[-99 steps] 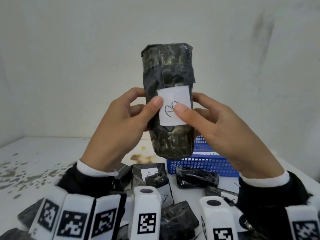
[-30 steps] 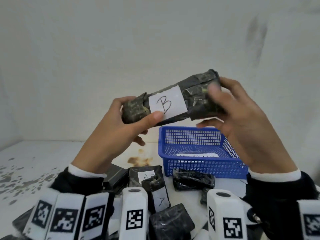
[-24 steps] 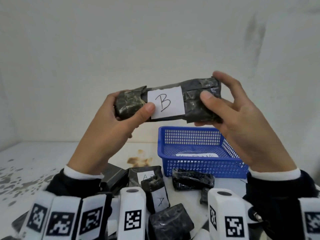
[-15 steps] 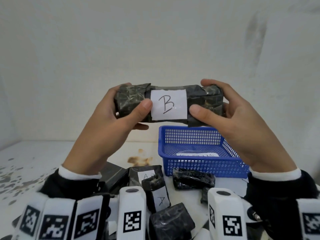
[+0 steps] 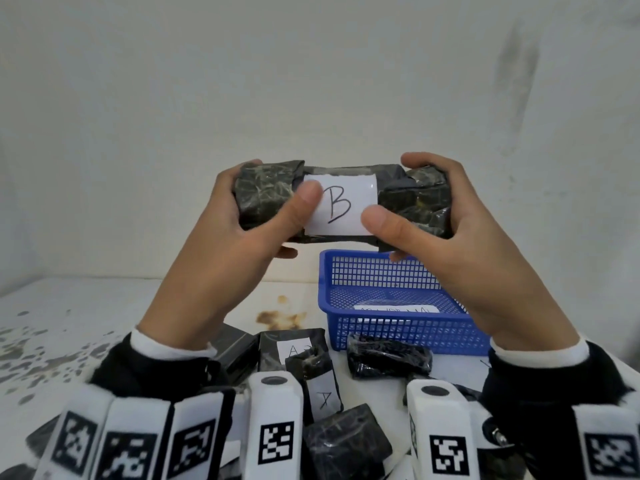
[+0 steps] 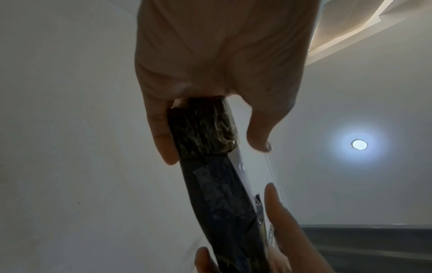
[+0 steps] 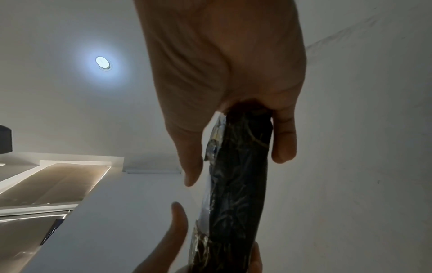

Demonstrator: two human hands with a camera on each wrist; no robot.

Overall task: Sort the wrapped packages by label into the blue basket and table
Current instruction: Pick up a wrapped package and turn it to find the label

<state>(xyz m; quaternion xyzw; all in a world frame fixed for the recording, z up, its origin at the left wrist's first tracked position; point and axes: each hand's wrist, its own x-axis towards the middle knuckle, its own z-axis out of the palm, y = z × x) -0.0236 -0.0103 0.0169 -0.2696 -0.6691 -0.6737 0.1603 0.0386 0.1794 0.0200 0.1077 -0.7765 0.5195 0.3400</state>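
- Since a second ago the wrapped package (image 5: 341, 202) has swung from a tilt, right end up, to lie level, and it has come down a little toward the blue basket (image 5: 398, 327); a few seconds back it stood upright.
- The left hand (image 5: 239, 233) grips the package's left end, thumb laid on the front at the edge of the white label (image 5: 341, 206), fingers curled behind.
- The right hand (image 5: 450, 230) grips the right end the same way, thumb on the front just beside the label, fingertips over the top edge.
- The label faces the head camera and reads "B".
- The package is held in the air, above and in front of the basket's far rim, touching nothing but the two hands.
- A white slip of paper (image 5: 396, 309) lies in the basket.
- On the table (image 5: 86, 306), in front of the basket, lie several more black packages, two with labels reading "A" (image 5: 294, 349).
- A brown stain (image 5: 280, 317) marks the table left of the basket.
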